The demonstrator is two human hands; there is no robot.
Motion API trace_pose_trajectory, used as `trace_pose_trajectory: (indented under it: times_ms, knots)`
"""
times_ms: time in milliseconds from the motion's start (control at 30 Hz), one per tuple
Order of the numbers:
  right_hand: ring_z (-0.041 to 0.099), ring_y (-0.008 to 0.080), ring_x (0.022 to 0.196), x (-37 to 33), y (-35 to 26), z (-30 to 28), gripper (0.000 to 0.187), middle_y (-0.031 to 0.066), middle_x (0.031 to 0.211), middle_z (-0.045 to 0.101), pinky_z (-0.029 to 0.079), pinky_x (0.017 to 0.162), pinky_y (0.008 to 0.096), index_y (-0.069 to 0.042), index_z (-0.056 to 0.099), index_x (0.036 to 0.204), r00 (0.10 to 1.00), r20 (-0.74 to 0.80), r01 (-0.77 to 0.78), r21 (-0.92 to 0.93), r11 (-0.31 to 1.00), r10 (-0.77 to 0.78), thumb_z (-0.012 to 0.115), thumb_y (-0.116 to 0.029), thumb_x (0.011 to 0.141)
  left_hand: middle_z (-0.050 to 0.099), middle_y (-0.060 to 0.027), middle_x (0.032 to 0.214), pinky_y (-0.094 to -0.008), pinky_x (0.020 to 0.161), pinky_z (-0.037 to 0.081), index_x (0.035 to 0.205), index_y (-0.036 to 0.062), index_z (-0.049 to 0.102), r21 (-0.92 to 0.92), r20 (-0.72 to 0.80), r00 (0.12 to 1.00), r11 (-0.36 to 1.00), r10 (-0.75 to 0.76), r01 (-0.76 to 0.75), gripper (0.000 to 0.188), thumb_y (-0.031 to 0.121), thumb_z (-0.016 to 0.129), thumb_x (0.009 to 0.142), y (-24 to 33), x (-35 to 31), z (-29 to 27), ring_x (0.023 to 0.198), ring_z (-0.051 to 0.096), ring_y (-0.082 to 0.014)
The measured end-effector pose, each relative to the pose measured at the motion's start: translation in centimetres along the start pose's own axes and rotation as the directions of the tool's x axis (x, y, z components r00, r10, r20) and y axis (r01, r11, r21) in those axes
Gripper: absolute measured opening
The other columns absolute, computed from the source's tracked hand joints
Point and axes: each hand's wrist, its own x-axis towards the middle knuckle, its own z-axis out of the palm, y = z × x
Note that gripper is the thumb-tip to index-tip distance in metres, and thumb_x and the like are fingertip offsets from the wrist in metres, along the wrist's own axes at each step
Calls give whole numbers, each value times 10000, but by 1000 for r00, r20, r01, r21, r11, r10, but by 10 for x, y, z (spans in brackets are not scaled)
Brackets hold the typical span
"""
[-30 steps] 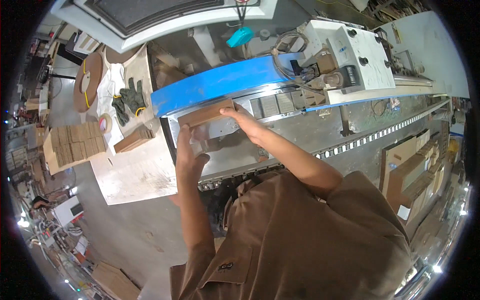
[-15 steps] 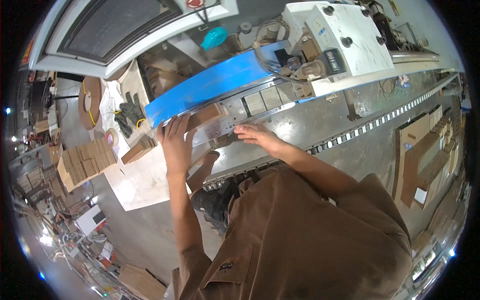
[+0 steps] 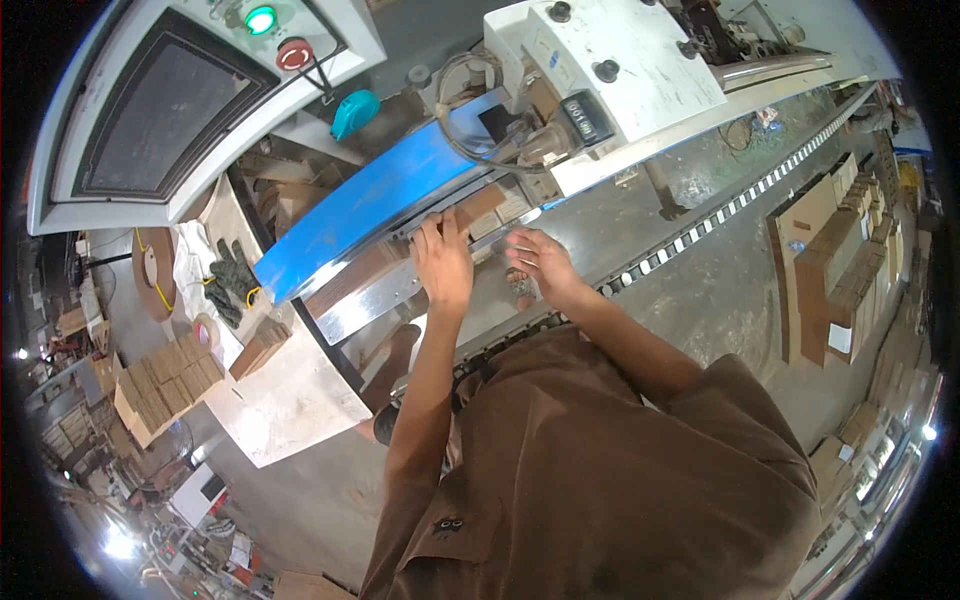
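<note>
In a shiny metal channel (image 3: pixel 372 300) under a blue guard (image 3: pixel 365 200) lies a brown cardboard stack (image 3: pixel 484 203). The fingers of my left hand (image 3: pixel 441 262) are bent and close against the near-left end of this stack. Its fingertips partly cover the stack. Just to the right, my right hand (image 3: pixel 545 266) is held by the channel's front edge with its fingers apart and nothing in them. Lighter cardboard pieces (image 3: pixel 513 207) sit further along the channel, ahead of the brown stack.
A white machine housing (image 3: pixel 630 75) with black knobs is at the upper right, a screen panel (image 3: pixel 165 120) at the upper left. A white board (image 3: pixel 285 405) at left bears a small cardboard stack (image 3: pixel 260 348), tape (image 3: pixel 205 330) and dark gloves (image 3: pixel 232 280). More cardboard (image 3: pixel 168 390) stands beside it.
My left hand has slid the brown cardboard stack rightward along the channel, up to the lighter pieces. My right hand stays near the channel's front edge. The whole view has shifted.
</note>
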Motion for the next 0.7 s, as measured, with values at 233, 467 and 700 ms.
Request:
trace_pose_trajectory:
  times_ms: [233, 467, 700]
  knots:
    - [634, 180, 1136, 30, -6, 36, 423, 40, 1248, 675, 493, 1014, 339, -65, 559, 1377, 998, 68, 13, 94, 995, -19, 646, -233, 999, 672, -1, 1226, -454, 956, 469, 1229, 122, 723, 94, -166, 966, 979, 196, -182, 311, 205, 699, 930, -25, 22, 41, 1109, 605, -231]
    - [582, 189, 1196, 48, -6, 55, 433, 37, 1257, 612, 446, 1075, 344, -64, 522, 1380, 987, 162, -59, 277, 959, 14, 649, -147, 974, 676, 34, 1282, -465, 1045, 433, 1289, 160, 712, 133, -98, 971, 970, 216, -202, 404, 95, 625, 900, -35, 14, 41, 1149, 603, -211]
    - [488, 239, 1360, 31, -19, 61, 588, 100, 1479, 480, 376, 1178, 377, 10, 379, 1524, 989, 145, -73, 367, 927, 20, 572, -83, 977, 641, 26, 1343, -473, 1099, 397, 1361, 174, 674, 97, 29, 982, 977, 186, -188, 508, 41, 583, 879, -29, 14, 38, 1184, 566, -221]
